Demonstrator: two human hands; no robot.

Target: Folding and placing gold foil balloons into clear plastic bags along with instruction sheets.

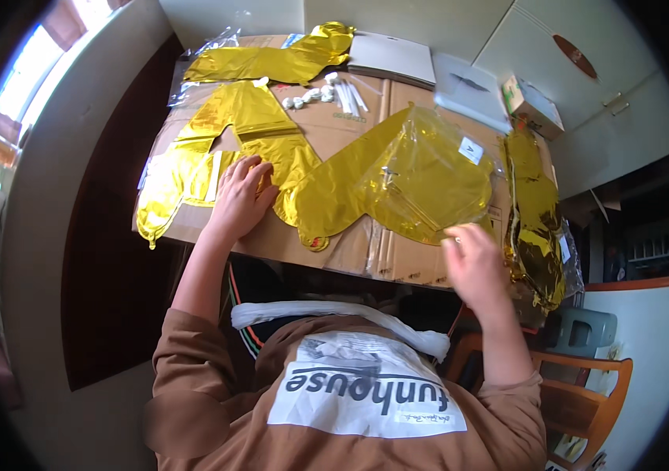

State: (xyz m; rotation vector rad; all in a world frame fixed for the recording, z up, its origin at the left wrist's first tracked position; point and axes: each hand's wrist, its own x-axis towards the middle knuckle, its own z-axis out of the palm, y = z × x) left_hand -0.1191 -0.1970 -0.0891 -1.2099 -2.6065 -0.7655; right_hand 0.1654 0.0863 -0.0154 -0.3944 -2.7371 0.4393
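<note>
Flat gold foil balloons lie on a cardboard-covered table. My left hand (246, 192) rests on the A-shaped foil balloon (275, 145), fingers loosely bent and apart, holding nothing. A pale strip shows on the foil beside it. At the right, a clear plastic bag (397, 177) with a white label (472, 150) lies over a wide, rounded gold foil balloon (460, 192). My right hand (475, 263) pinches at the bag's lower edge, near the table's front. The fingertips partly hide what is between them.
Another foil balloon (267, 63) lies at the back left, and a crumpled one (534, 212) at the right edge. White tubes (350, 96) and small white bundles (311, 96) sit behind. A white stack (391, 59), a pale flat case (472, 93) and a small carton (536, 106) line the back.
</note>
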